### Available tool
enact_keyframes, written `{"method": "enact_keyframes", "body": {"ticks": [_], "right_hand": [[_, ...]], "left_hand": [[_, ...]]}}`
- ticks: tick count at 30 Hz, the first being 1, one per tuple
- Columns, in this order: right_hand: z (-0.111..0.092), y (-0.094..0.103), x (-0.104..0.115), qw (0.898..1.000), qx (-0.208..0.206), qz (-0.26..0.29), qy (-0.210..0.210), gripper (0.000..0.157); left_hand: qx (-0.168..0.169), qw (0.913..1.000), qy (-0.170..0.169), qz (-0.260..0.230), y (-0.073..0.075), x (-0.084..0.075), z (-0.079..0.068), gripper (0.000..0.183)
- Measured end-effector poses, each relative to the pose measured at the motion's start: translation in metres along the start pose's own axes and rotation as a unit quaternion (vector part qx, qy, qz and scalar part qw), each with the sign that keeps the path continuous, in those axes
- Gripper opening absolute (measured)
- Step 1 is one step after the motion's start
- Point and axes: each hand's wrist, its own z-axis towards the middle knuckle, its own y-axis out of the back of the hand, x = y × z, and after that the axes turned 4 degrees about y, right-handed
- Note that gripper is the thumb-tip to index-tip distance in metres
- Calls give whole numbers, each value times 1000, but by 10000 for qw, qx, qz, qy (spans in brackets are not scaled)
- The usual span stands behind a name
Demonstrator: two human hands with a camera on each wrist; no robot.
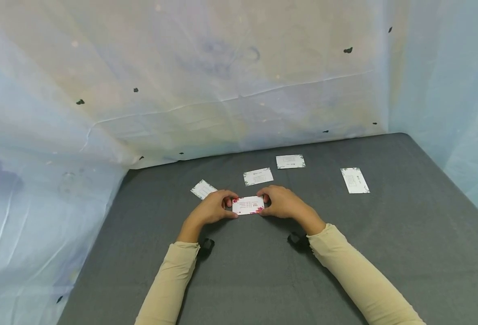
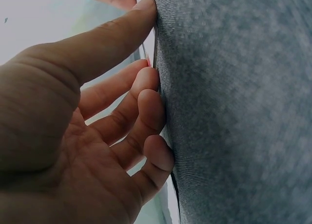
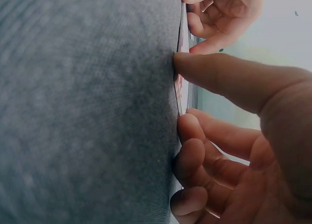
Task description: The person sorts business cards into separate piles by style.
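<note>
A small stack of white business cards (image 1: 248,206) with pink flowers in its corners lies flat on the grey cloth, between both hands. My left hand (image 1: 214,207) pinches its left end, thumb (image 2: 145,14) on the near side and fingertips at the far side. At the right end my right hand (image 1: 282,201) holds it the same way, with the thumb (image 3: 185,64) at the near edge. Several thin card edges (image 3: 179,100) show layered in the right wrist view. Just behind the left hand is a white card (image 1: 202,188) with green leaves, partly covered by that hand.
Beyond the hands lie two more leaf-patterned cards, one white card (image 1: 258,176) near the middle and another card (image 1: 290,161) farther back. A fourth card (image 1: 355,180) is off to the right. A pale patterned sheet (image 1: 231,81) hangs along the table's back edge.
</note>
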Motion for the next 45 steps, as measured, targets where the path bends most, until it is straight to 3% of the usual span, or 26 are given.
{"method": "enact_keyframes", "body": {"ticks": [15,38,45], "right_hand": [[1,0,3,9999,42,10,147,51],[2,-3,0,9997,138,131,139,52],[0,-1,-3,9998,17,57,199,50]], "left_hand": [[-55,10000,26,-7,2,3,-5,52],[234,9989,257,-318,3,4,-6,52],[203,9992,128,-319,2,3,-3,52]]}}
